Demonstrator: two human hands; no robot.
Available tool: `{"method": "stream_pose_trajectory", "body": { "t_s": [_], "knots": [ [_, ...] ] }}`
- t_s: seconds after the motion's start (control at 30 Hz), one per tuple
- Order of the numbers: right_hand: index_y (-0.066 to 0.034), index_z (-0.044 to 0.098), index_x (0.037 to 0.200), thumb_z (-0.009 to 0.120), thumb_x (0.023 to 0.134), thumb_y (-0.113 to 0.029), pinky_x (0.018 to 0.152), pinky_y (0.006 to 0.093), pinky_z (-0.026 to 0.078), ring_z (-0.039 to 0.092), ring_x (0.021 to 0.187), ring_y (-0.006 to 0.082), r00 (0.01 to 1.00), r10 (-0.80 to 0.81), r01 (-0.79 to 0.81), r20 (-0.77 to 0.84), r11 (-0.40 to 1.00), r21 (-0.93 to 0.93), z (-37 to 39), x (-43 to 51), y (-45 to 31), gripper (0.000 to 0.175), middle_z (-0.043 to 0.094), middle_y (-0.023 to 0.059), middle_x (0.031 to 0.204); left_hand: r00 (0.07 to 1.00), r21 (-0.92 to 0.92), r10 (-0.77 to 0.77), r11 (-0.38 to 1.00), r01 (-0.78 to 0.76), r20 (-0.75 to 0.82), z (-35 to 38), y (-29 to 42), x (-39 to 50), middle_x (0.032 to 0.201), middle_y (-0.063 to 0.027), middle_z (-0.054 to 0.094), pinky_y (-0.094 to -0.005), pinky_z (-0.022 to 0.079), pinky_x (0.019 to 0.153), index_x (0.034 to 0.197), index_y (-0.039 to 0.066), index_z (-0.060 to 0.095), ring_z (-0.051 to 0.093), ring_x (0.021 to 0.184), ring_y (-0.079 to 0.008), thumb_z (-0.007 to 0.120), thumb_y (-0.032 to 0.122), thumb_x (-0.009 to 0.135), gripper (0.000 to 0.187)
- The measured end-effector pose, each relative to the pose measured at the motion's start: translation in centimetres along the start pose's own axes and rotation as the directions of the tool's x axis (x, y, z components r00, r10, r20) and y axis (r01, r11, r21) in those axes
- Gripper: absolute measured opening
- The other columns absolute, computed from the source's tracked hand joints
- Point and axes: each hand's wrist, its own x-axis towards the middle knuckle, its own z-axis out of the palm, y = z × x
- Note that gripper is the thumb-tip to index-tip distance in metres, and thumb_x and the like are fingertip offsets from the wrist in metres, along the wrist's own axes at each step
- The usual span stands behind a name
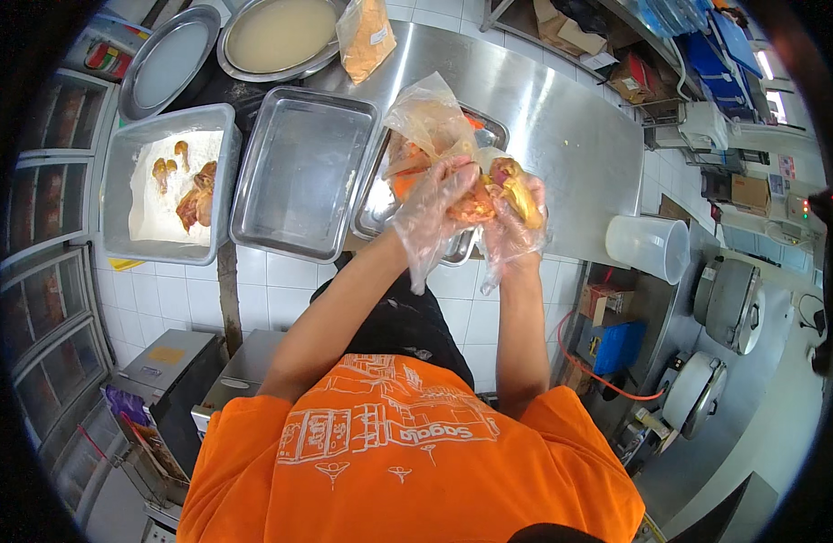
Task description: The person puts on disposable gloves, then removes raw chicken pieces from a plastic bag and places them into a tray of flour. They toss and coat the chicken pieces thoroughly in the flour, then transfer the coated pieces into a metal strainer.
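Both hands wear clear plastic gloves above a shallow steel tray (370, 216). My right hand (521, 234) grips a yellow-skinned piece of raw chicken (521, 197), its reddish end pointing up. Beside it, my left hand (433, 197) has its fingers bent at the mouth of a clear plastic bag (430, 112). An orange-red piece of coated meat (473, 206) shows between the two hands. Whether the left fingers pinch the bag or that meat is hidden. More orange-coloured contents show through the bag, which lies over the tray.
Left of the hands stand a bare steel tray (295, 176) and a grey plastic tub (226, 136) with chicken pieces on white powder (151, 220). Behind them are two metal basins (170, 64) (280, 34) of cloudy liquid and a bag of orange powder (365, 41). A translucent bucket (640, 248) stands right.
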Motion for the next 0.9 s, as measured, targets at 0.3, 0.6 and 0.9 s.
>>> {"method": "stream_pose_trajectory", "body": {
  "t_s": [0.3, 0.6, 0.9],
  "knots": [
    [-0.0012, 0.058, 0.113, 0.083, 0.089, -0.014, 0.087, 0.0387, 0.053, 0.066, 0.097, 0.0266, 0.99, -0.123, -0.034, -0.075, 0.306, -0.951, -4.3, 2.3, 6.9, 0.036, 0.067, 0.0141, 0.105, 0.82, 0.524, 0.497, 0.796, -0.303, -0.283, -5.7, 1.0, 1.3, 0.114, -0.0024, 0.064, -0.0317, 0.056, 0.092, 0.125, 0.012, 0.059, 0.063, 0.103, -0.0139, 0.065, 0.035, 0.106, 0.031],
    [0.0014, 0.055, 0.142, 0.065, 0.102, -0.028, 0.102, 0.0445, 0.048, 0.062, 0.116, 0.038, 0.979, -0.11, 0.197, 0.171, 0.302, -0.933, 1.6, 0.6, 6.2, 0.051, 0.064, 0.0245, 0.127, 0.738, 0.978, 0.643, -0.141, -0.151, 0.207, -2.5, 7.2, -6.9, 0.086, -0.0133, 0.069, -0.042, 0.055, 0.071, 0.112, 0.004, 0.066, 0.069, 0.075, -0.0321, 0.054, 0.034, 0.109, 0.033],
    [0.006, 0.058, 0.134, 0.057, 0.106, -0.034, 0.091, 0.0403, 0.054, 0.07, 0.101, 0.0316, 0.809, -0.005, 0.557, 0.588, 0.329, -0.763, 17.1, -6.0, -0.7, 0.049, 0.071, 0.0214, 0.114, 0.629, 0.817, 0.559, -0.527, -0.235, 0.541, 2.6, 12.5, -17.8, 0.096, -0.0159, 0.07, -0.0477, 0.053, 0.069, 0.112, 0.008, 0.064, 0.068, 0.08, -0.0362, 0.061, 0.023, 0.1, 0.019]
  ]
}}
